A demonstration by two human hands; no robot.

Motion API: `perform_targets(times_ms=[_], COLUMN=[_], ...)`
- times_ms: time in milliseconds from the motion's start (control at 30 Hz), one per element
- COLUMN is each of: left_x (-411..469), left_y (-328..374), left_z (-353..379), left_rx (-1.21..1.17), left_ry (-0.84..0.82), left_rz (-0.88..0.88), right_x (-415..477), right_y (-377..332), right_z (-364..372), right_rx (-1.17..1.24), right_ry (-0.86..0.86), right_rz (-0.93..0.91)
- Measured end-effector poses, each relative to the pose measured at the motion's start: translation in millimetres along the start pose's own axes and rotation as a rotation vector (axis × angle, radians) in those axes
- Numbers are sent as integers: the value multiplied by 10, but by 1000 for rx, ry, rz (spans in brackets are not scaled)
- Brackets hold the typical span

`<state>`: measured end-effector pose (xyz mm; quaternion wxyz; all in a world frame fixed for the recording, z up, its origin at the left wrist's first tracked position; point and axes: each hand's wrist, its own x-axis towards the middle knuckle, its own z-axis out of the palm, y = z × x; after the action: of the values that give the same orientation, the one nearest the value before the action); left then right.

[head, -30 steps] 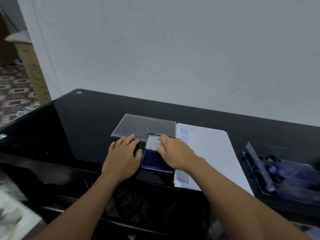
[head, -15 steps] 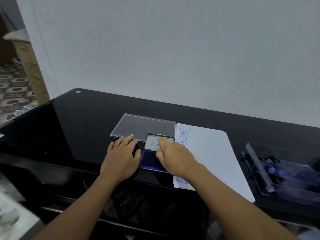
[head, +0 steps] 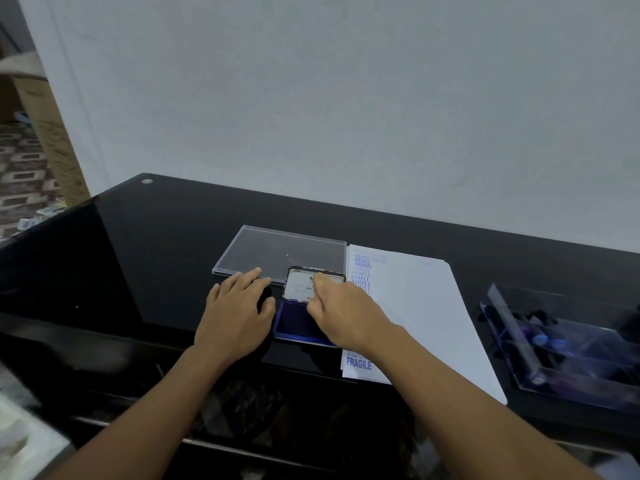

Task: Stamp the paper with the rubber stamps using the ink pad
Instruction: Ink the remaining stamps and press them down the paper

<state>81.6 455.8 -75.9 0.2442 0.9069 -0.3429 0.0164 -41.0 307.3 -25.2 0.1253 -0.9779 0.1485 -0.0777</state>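
Since a second ago my right hand (head: 346, 317) has hardly shifted over the ink pad (head: 294, 323); its fingers are curled, on what I cannot tell; my left hand (head: 235, 317) stays flat on the table (head: 156, 254) just beside the pad; the pad lies left of the paper (head: 415, 306), its lid (head: 299, 285) raised at the far edge, facing me; its long axis I cannot tell.

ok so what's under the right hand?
The right hand is over the open ink pad, whose blue surface shows left of it. The hand also covers part of the printed column on the paper. Its fingers are curled down; what they hold, if anything, is hidden.
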Motion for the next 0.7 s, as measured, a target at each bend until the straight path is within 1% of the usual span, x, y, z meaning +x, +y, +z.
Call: perform_targets(times_ms=[233,433,567,633,700], left_x=[82,264,437,581,728], left_y=[119,343,541,645,765], left_z=[-125,-235,-283,-284,-291], left_rx=[-84,-214,-255,-249,-240], left_ry=[37,90,43,24,7], left_rz=[-29,81,114,117,135], right_x=[84,-44,12,81,165], right_y=[6,11,73,208,422], right_z=[-32,22,-185,-401,-629], right_rx=[28,-3,95,187,244], right_ry=[-18,24,-28,-4,26], right_rz=[24,-53,-10,42,139])
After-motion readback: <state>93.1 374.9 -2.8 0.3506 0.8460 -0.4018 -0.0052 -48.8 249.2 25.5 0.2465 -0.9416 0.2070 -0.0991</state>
